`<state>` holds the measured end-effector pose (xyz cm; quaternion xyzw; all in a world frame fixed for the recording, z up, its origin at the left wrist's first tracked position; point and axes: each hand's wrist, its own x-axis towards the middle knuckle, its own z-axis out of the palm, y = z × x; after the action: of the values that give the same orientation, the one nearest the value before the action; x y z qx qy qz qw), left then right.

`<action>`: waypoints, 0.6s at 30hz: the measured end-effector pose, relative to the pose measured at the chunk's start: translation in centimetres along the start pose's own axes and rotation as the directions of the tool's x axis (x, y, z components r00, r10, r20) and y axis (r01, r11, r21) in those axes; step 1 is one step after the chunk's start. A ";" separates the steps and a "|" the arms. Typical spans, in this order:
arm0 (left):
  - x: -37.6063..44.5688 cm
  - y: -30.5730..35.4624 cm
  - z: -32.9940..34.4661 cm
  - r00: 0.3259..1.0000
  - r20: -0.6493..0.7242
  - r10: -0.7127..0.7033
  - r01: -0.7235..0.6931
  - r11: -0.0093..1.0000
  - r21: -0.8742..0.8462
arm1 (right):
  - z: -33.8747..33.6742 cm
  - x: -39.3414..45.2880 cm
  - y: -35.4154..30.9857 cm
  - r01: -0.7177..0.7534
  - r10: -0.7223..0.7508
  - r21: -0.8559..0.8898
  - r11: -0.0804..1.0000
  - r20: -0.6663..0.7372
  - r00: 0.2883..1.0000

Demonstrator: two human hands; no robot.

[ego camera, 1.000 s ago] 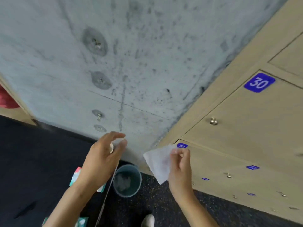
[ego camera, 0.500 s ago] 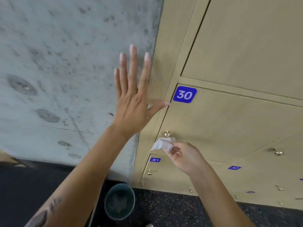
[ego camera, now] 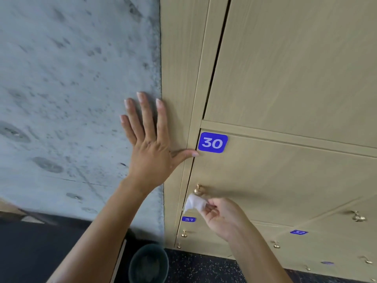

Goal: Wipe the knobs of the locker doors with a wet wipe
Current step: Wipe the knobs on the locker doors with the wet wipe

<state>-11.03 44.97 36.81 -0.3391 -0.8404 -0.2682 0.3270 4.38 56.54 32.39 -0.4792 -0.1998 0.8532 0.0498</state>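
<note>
At the locker bank, left end, where the doors meet a grey concrete wall point(ego camera: 71, 88):

Your left hand: point(ego camera: 152, 148) flat and spread, fingers pointing up, palm laid across the seam between the concrete and the locker side panel point(ego camera: 179, 78); thumb stuck out right, tip just beside the blue 30 label point(ego camera: 212, 142). Holding nothing.

Your right hand: point(ego camera: 221, 216) low, below door 30's knob, fingertips pinched together on the wet wipe point(ego camera: 194, 202).

Wet wipe: white, bunched up, sticking out up-left from your fingertips; its top edge is at the underside of the knob, touching or nearly so, cannot tell which.

Knob, door 30: point(ego camera: 198, 189) small brass, at the left edge of door 30 point(ego camera: 285, 180), just above the wipe.

Other knobs: one on door 31 point(ego camera: 184, 233) under the 31 label point(ego camera: 188, 219); a smaller one lower down point(ego camera: 179, 245); one to the right on the next column point(ego camera: 358, 217); another below it point(ego camera: 276, 245). All apart from your hands.

Door above 30: point(ego camera: 295, 58) tall, plain, dark gap down its left side.

Floor: point(ego camera: 204, 268) dark, speckled.

Bin: point(ego camera: 149, 263) round, dark green, on the floor at the foot of the wall, between your forearms; contents blurred.
</note>
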 end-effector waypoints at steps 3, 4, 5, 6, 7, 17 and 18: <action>0.1 0.0 -0.2 1.000 0.018 -0.001 0.002 1.000 -0.026 | 1.6 -0.1 -0.2 0.036 -0.035 0.094 0.995 -0.010 0.999; 0.0 -0.1 -0.1 1.000 0.019 0.004 -0.003 0.999 -0.038 | 1.9 -0.3 -0.2 0.057 -0.056 0.090 0.994 -0.017 0.998; 0.0 -0.2 -0.1 1.000 0.015 0.009 -0.009 0.999 -0.044 | 2.1 -0.7 -0.3 0.076 -0.075 0.087 0.993 -0.021 0.997; -0.1 -0.3 -0.1 1.000 0.014 0.011 -0.011 0.999 -0.049 | 2.3 -1.4 -0.4 0.098 -0.096 0.099 0.990 -0.017 0.995; -0.2 -0.4 -0.1 1.000 0.017 0.014 -0.013 0.998 -0.056 | 2.5 -2.4 -0.7 0.131 -0.131 0.109 0.985 -0.010 0.991; 9.0 0.6 -9.2 0.964 -0.256 0.075 -0.120 0.979 -0.165 | 7.4 -16.0 -1.7 0.864 -0.854 -0.175 0.473 0.152 0.498; 10.4 0.8 -9.9 0.957 -0.275 0.088 -0.135 0.978 -0.157 | 8.2 -16.9 -2.2 0.933 -0.942 -0.244 0.264 0.143 0.304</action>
<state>-12.56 42.90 50.99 -0.3745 -0.7415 -0.3647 0.4206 6.36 51.43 50.52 -0.2832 -0.5619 0.6130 0.4777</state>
